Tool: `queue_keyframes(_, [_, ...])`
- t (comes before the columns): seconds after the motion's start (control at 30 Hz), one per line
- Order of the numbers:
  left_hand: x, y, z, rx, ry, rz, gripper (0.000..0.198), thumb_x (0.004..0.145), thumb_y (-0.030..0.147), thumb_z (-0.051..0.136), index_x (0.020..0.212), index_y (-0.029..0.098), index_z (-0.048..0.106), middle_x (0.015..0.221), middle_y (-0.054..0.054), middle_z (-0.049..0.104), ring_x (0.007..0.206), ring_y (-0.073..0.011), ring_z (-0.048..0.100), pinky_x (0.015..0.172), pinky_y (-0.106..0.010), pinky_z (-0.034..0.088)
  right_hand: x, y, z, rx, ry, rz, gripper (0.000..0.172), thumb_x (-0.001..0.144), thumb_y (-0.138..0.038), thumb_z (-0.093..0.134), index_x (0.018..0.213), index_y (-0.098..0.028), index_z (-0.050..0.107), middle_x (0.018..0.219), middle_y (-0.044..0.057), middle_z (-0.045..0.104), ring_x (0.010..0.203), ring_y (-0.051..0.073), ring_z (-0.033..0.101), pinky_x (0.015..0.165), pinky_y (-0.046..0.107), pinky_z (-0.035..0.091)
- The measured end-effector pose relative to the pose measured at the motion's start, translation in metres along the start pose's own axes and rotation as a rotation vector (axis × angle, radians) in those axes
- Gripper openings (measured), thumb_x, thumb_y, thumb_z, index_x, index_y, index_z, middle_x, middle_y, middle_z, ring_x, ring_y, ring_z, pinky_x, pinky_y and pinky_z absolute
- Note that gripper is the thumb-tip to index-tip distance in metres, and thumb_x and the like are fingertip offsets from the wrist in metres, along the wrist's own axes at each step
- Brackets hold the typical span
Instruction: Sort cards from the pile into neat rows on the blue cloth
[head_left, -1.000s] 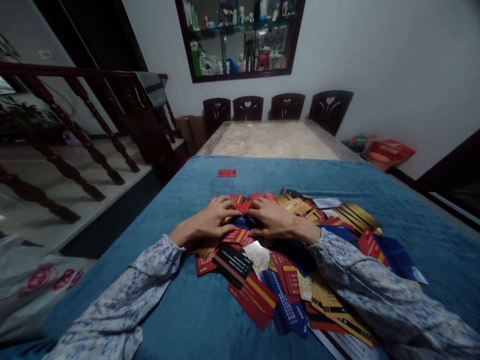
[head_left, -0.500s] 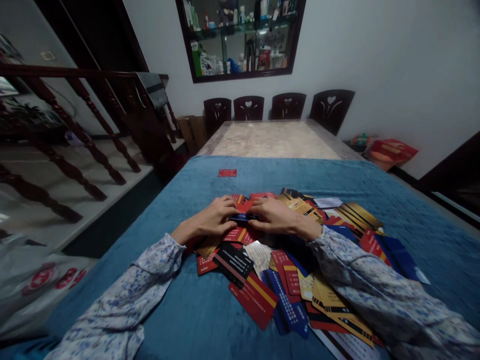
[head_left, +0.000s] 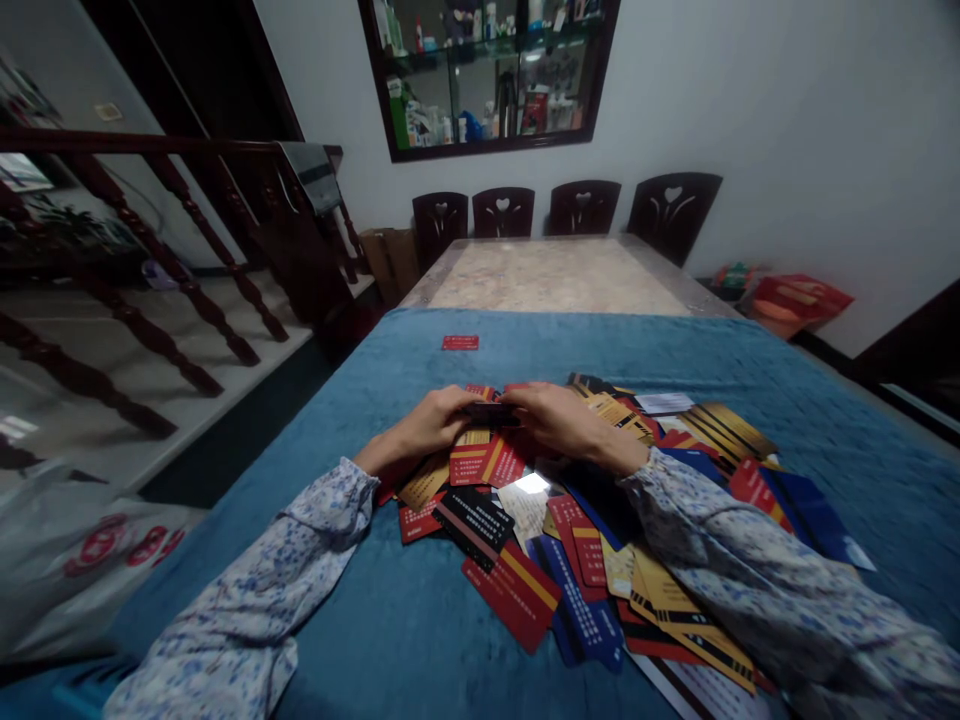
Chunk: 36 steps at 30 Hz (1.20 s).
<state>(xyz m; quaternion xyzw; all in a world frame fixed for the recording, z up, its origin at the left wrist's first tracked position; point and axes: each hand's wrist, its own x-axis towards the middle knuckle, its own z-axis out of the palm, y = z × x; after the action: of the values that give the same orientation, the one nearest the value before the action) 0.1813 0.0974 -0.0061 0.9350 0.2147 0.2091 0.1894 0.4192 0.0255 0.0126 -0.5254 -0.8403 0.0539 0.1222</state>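
Observation:
Between my two hands is a small stack of dark plastic cards (head_left: 491, 412), gripped by its ends and seen nearly edge-on. My left hand (head_left: 439, 420) pinches the left end, and my right hand (head_left: 556, 418) closes on the right end. Under and around them spreads a loose heap of cards: a black card (head_left: 474, 522), a red card with a yellow stripe (head_left: 517, 595), a blue card (head_left: 574, 610) and several gold cards (head_left: 675, 595). A single red card (head_left: 460, 342) lies apart, beyond my hands. How many cards I hold cannot be made out.
A blue cloth (head_left: 337, 590) covers the near part of the table; the bare marble-look top (head_left: 555, 275) extends behind it. Dark chairs (head_left: 502, 213) line the far end. A wooden railing (head_left: 187, 280) and white plastic bag (head_left: 82, 560) are at left, a red bag (head_left: 801, 300) at right.
Both hands have risen slightly with the held cards, which now look darker and stand more edge-on. More of the red and gold cards beneath shows. The view has shifted a little.

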Motion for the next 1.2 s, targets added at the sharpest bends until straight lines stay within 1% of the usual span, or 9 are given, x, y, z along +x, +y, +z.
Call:
queue_keyframes(0.1, [0.000,-0.001,0.001,0.000,0.016,-0.010,0.045,0.088,0.005,0.057,0.130,0.022,0.066,0.123,-0.008,0.073,0.114,-0.0222,0.068,0.102,-0.042,0.054,0.001,0.000,0.005,-0.002,0.025,0.068,0.033,0.096,-0.012,0.050,0.125,-0.021,0.063,0.114,0.012,0.075,0.098,0.021,0.068,0.078,0.028,0.042])
queue_keyframes(0.17, [-0.001,-0.001,0.001,-0.001,0.025,-0.012,0.049,0.088,0.006,0.056,0.134,0.022,0.063,0.126,-0.009,0.072,0.116,-0.0225,0.067,0.103,-0.043,0.054,0.001,-0.001,0.007,-0.016,0.043,0.112,0.036,0.096,-0.014,0.051,0.130,-0.022,0.059,0.115,0.012,0.075,0.097,0.022,0.069,0.077,0.028,0.042])
queue_keyframes(0.4, [-0.001,-0.004,0.007,0.019,0.046,0.001,0.058,0.085,0.006,0.055,0.141,0.021,0.057,0.134,-0.009,0.069,0.120,-0.0227,0.066,0.106,-0.043,0.053,-0.001,-0.005,0.012,-0.073,0.089,0.168,0.034,0.095,-0.016,0.053,0.127,-0.024,0.057,0.111,0.010,0.077,0.094,0.022,0.070,0.069,0.027,0.040])
queue_keyframes(0.53, [-0.002,-0.005,0.009,0.034,0.058,-0.001,0.059,0.084,0.005,0.052,0.140,0.020,0.055,0.136,-0.010,0.068,0.121,-0.0229,0.066,0.107,-0.044,0.052,-0.001,-0.004,0.014,-0.074,0.078,0.192,0.037,0.097,-0.020,0.053,0.133,-0.025,0.054,0.112,0.011,0.077,0.095,0.024,0.071,0.069,0.028,0.040])
queue_keyframes(0.73, [-0.001,-0.006,0.011,0.088,0.060,-0.024,0.060,0.083,0.006,0.053,0.141,0.022,0.056,0.128,-0.009,0.071,0.114,-0.0234,0.068,0.103,-0.043,0.054,0.000,-0.003,0.019,-0.058,0.087,0.182,0.036,0.098,-0.024,0.055,0.134,-0.026,0.053,0.118,0.011,0.076,0.097,0.026,0.072,0.069,0.029,0.041])
queue_keyframes(0.87, [0.001,-0.005,0.012,0.091,0.087,-0.039,0.060,0.081,0.005,0.054,0.138,0.024,0.058,0.129,-0.008,0.072,0.114,-0.0233,0.068,0.104,-0.044,0.054,0.001,-0.002,0.022,-0.027,0.116,0.177,0.035,0.097,-0.020,0.054,0.132,-0.024,0.054,0.117,0.011,0.075,0.096,0.024,0.071,0.071,0.029,0.041])
queue_keyframes(0.97, [0.003,-0.004,0.012,0.068,0.122,-0.075,0.058,0.082,0.004,0.051,0.137,0.022,0.060,0.131,-0.008,0.071,0.116,-0.0229,0.068,0.106,-0.044,0.054,0.003,-0.001,0.023,0.018,0.131,0.181,0.039,0.094,-0.018,0.057,0.133,-0.021,0.053,0.116,0.012,0.074,0.098,0.024,0.069,0.076,0.030,0.043])
queue_keyframes(1.1, [0.005,-0.004,0.012,0.045,0.169,-0.124,0.057,0.084,0.005,0.051,0.139,0.019,0.058,0.135,-0.009,0.069,0.120,-0.0229,0.066,0.109,-0.043,0.053,0.008,-0.004,0.022,0.046,0.167,0.166,0.051,0.089,-0.024,0.068,0.137,-0.018,0.051,0.122,0.015,0.068,0.105,0.026,0.066,0.086,0.034,0.046])
queue_keyframes(1.2, [0.005,-0.006,0.010,0.045,0.194,-0.170,0.054,0.087,0.010,0.054,0.140,0.018,0.057,0.134,-0.010,0.069,0.118,-0.0235,0.067,0.109,-0.044,0.053,0.013,-0.006,0.020,0.035,0.187,0.161,0.052,0.089,-0.028,0.070,0.136,-0.017,0.051,0.121,0.016,0.066,0.106,0.027,0.065,0.088,0.036,0.047])
